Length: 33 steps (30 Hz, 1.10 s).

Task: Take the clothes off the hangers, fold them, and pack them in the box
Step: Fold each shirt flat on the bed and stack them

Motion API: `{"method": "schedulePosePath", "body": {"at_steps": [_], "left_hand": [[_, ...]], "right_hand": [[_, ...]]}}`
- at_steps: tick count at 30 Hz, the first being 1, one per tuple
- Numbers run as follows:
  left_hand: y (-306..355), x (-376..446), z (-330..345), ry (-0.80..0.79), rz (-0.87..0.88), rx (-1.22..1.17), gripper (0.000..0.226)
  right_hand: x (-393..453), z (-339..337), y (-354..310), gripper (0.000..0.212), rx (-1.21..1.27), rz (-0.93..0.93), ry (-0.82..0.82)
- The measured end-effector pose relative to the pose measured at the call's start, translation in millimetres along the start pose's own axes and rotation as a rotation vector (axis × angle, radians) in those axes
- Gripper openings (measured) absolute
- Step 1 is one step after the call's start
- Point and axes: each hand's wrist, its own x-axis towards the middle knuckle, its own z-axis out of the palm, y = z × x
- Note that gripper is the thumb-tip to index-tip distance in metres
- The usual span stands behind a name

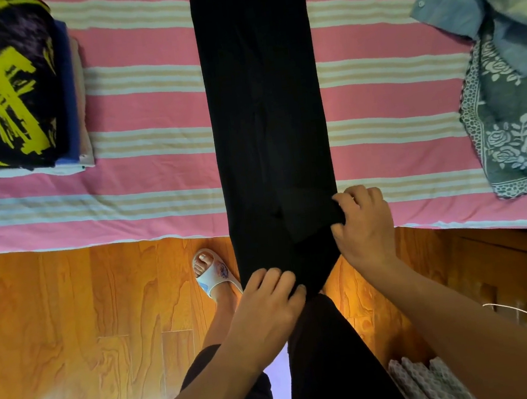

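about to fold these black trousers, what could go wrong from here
1. The black trousers hang past the bed's edge, gripped only at the near end by the left hand and right hand; letting go could drop that end onto the wooden floor.
2. Folding away from the person could skew the long strip, leaving creases.
3. A wide fold might knock the folded stack or the unfolded pile lying either side.

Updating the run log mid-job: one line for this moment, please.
stage: folding | item: black trousers flat on striped bed | left hand and right hand: both gripping near end | folded stack: far left
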Motion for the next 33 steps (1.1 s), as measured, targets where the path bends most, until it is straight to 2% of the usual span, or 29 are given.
{"method": "schedulePosePath", "body": {"at_steps": [4, 7, 10, 13, 15, 18, 21, 23, 26, 29, 31, 33], "left_hand": [[3, -6, -1, -0.008, 0.001, -0.009, 0.061], [1, -10, 0, -0.032, 0.011, -0.047, 0.062], [0, -10, 2, -0.047, 0.058, -0.088, 0.060], [-1, -4, 1, -0.048, 0.076, -0.113, 0.065], [0, -1, 0, -0.052, 0.074, -0.105, 0.077], [1, 3, -4, -0.047, 0.082, -0.092, 0.084], [1, 1, -8, -0.041, 0.100, -0.069, 0.084], [0, -1, -9, -0.038, 0.104, -0.066, 0.080], [-1, -8, -11, -0.004, 0.092, -0.095, 0.068], [-3, -15, -10, 0.071, 0.089, -0.147, 0.048], [-4, -17, -11, 0.101, 0.073, -0.136, 0.041], [-5, -18, -12, 0.094, 0.029, -0.102, 0.042]], "right_hand": [[2, -4, -20, 0.023, 0.428, 0.243, 0.078], [7, -13, -30, 0.017, 0.851, 0.611, 0.146], [20, -12, -24, 0.023, 1.133, 0.959, 0.191], [28, -10, -12, 0.027, 1.489, 1.253, 0.098], [26, -10, -2, 0.037, 1.584, 1.254, 0.001], [19, -12, 15, 0.036, 1.504, 1.144, -0.043], [15, -25, 20, 0.031, 1.216, 0.986, 0.044], [8, -39, 4, 0.030, 1.009, 0.715, 0.013], [-14, -46, -22, 0.027, 0.612, 0.059, -0.182], [-40, -29, -34, 0.044, 0.146, -0.502, -0.296], [-53, -15, -35, 0.036, 0.073, -0.674, -0.337], [-61, -7, -34, 0.026, 0.103, -0.686, -0.358]]}}
